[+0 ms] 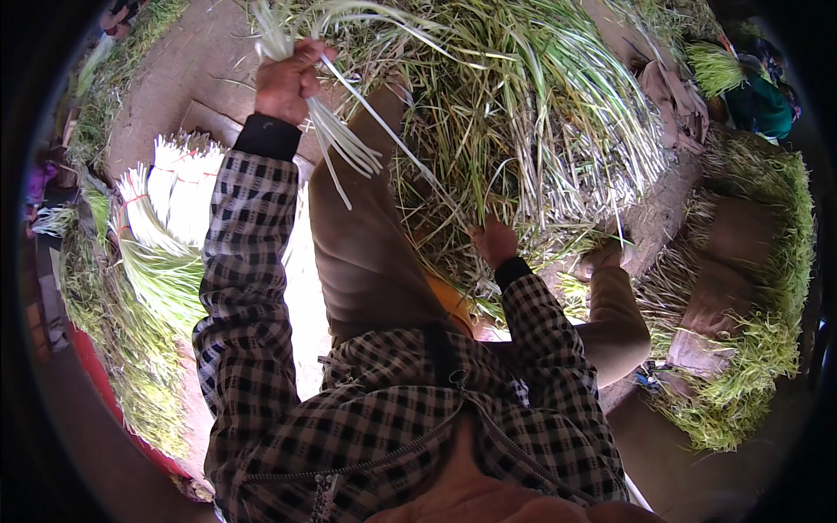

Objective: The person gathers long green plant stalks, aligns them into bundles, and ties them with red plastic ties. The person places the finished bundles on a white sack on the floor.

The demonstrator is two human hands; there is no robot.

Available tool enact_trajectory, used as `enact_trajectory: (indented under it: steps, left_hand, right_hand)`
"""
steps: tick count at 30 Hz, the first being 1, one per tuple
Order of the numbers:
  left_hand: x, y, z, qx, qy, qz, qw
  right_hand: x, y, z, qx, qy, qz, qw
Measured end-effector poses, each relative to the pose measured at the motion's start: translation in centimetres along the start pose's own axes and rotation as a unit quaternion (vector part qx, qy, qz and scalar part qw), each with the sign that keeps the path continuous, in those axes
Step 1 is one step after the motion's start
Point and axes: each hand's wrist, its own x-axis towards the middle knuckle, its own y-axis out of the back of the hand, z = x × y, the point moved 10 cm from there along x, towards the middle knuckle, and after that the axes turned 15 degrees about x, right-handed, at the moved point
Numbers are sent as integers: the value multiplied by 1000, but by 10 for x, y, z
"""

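Observation:
My left hand (291, 78), raised at the upper left, is closed round a bunch of pale, chive-like stalks (340, 137). Their white stems point down over my knee, and the other ends rise past my fist. One long pale stalk (399, 137) runs slantwise from that hand to my right hand (495, 242), whose fingers are closed at its lower end. Exactly how those fingers grip it is hard to see. Beyond and below the right hand spreads a big loose heap of green-leaved, white-stemmed stalks (536, 111), with dry, tangled leaves on its near side.
Bundles of white stems (186, 170) bound with red ties stand left of my forearm, brightly lit. To the right, brown cloth (726, 281) lies across another leafy pile (739, 392). A person in a green garment (762, 108) is at upper right. Leafy stalks (137, 366) line the left side.

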Motion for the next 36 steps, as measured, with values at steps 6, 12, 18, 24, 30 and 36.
enact_trajectory:
  steps: [6, 12, 18, 24, 30, 36]
  left_hand:
    - [16, 29, 31, -67, -26, 57, 996]
    - [-18, -35, -11, -41, 27, 0, 999]
    - [-51, -98, -74, -116, 113, -72, 984]
    - [-64, -126, -114, -147, 167, -110, 969]
    - [-89, -133, -136, -134, 170, -152, 965]
    - [-111, -134, -183, -69, 197, -101, 973]
  right_hand:
    - [-6, -36, 43, -85, -55, -104, 989]
    - [-14, 16, 5, -97, -9, -89, 991]
    - [-34, 81, -103, 218, 219, 23, 951]
    - [-63, 42, -93, 218, 220, -34, 950]
    - [-67, 34, -102, 302, 171, -88, 934]
    - [-81, -6, -93, 180, 196, -126, 956]
